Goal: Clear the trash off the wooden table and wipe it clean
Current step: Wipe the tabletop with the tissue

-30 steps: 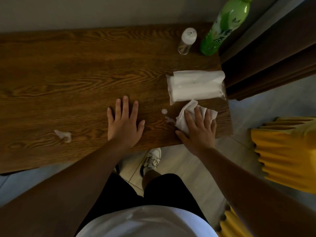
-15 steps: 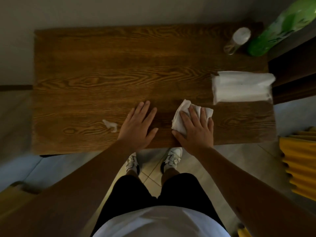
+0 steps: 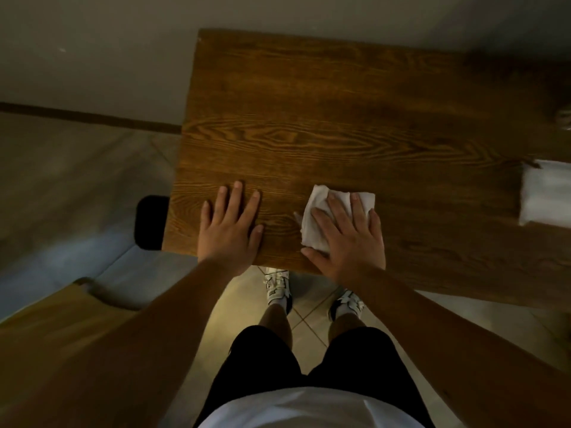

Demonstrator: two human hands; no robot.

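The wooden table (image 3: 324, 118) fills the upper middle of the head view. My right hand (image 3: 349, 239) presses flat on a folded white tissue (image 3: 315, 217) near the table's front edge. A small white scrap tip (image 3: 297, 216) pokes out at the tissue's left side. My left hand (image 3: 230, 227) lies flat, fingers spread, on the wood near the table's left front corner, holding nothing. The crumpled scrap seen earlier is not visible; my left hand covers that area.
A white tissue pack (image 3: 545, 193) lies at the right edge of the table. A clear bottle (image 3: 564, 118) is barely in view at the far right. A black object (image 3: 151, 222) sits on the floor beside the table's left edge. A yellow-brown piece of furniture (image 3: 55, 322) stands at lower left.
Both hands slid left along the table's front edge, the right one pushing the tissue. The view swung left, the green bottle left the frame, and the crumpled scrap is no longer seen.
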